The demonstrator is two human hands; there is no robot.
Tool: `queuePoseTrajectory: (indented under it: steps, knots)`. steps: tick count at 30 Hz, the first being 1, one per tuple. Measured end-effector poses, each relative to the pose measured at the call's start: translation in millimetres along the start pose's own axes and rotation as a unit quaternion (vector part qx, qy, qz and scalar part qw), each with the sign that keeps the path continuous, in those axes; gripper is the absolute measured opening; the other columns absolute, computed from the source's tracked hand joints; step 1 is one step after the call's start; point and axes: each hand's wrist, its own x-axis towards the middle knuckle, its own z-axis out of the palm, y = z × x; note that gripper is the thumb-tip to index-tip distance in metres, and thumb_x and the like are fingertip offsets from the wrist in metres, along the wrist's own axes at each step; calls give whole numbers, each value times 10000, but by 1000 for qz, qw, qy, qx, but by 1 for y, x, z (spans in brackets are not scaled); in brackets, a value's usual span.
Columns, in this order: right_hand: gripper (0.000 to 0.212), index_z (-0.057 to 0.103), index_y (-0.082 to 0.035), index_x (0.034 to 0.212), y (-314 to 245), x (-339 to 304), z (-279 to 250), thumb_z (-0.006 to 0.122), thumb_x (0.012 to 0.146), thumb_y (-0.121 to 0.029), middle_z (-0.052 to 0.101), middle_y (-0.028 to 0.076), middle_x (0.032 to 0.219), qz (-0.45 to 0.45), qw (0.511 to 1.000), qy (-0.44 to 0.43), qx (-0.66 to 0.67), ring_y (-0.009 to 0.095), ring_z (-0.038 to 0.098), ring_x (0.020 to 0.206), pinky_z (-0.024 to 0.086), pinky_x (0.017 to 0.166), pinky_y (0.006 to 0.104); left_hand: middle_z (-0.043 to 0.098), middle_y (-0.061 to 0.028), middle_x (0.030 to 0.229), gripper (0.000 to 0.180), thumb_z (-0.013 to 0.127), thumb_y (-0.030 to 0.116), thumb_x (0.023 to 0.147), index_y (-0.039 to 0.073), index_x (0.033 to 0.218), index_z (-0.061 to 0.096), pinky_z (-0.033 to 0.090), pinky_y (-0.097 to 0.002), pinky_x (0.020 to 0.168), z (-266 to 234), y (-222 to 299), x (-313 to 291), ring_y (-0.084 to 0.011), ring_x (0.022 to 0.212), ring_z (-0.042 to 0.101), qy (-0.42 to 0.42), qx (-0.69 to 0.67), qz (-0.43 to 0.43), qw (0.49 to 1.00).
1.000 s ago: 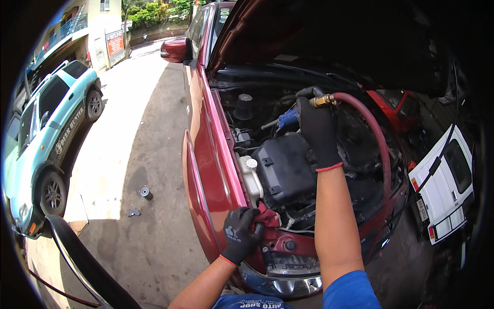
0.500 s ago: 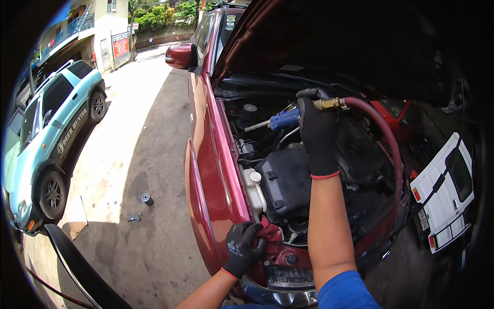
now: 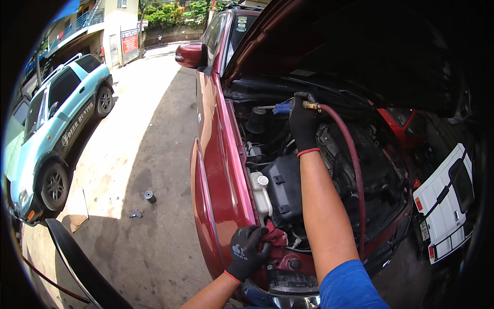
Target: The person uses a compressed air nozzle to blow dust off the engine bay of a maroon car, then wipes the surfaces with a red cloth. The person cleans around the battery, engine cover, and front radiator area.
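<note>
Gloved in black, my right hand [image 3: 303,127] is closed around a blue air blow gun [image 3: 282,108] over the far part of the open engine bay. Its thin nozzle points left, above a black round-capped part [image 3: 256,119]. A brass fitting [image 3: 312,105] joins the gun to a red air hose [image 3: 354,154], which hangs down across the engine. My left hand [image 3: 247,253], also gloved, rests at the near left corner of the bay, its fingers closed on a red cloth [image 3: 276,235]. Close by sit a white fluid reservoir [image 3: 260,198] and a black plastic box [image 3: 286,190].
The dark red car's raised hood [image 3: 360,56] overhangs the bay; its fender [image 3: 221,190] lies left. On the ground are a small canister [image 3: 150,196] and a small grey piece [image 3: 135,213]. A light-blue car [image 3: 62,118] stands left, a white vehicle [image 3: 445,206] right.
My right hand has moved the blow gun farther into the bay and slightly left, and the hose now hangs straighter. The left hand keeps its place on the cloth. The view has shifted slightly.
</note>
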Motion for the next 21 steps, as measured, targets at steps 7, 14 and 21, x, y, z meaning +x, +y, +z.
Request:
queuePoseTrajectory:
  steps: [7, 14, 21]
  knots:
    - [184, 676, -92, 1018, 25, 10, -3, 581, 967, -241, 726, 131, 924, -74, 986, 34, -143, 356, 699, 909, 532, 826, 443, 676, -137, 961, 336, 757, 150, 685, 71, 1008, 717, 517, -453, 810, -2, 1, 2, -340, 911, 638, -5, -3, -2, 1000]
    - [157, 698, -45, 1049, 27, 13, -21, 629, 963, -157, 720, 91, 967, -21, 986, 24, -164, 238, 703, 918, 530, 855, 361, 682, -116, 983, 343, 766, 182, 708, 94, 1035, 715, 511, -462, 800, 0, -1, 0, -330, 907, 639, 1, 1, 4, 1000]
    - [215, 682, -75, 1013, 21, 6, -22, 595, 971, -267, 720, 148, 948, 52, 997, 34, -52, 347, 685, 938, 513, 850, 439, 682, -120, 993, 357, 765, 195, 713, 93, 1051, 712, 506, -460, 814, -1, -2, -2, -332, 932, 634, -16, 5, -4, 1000]
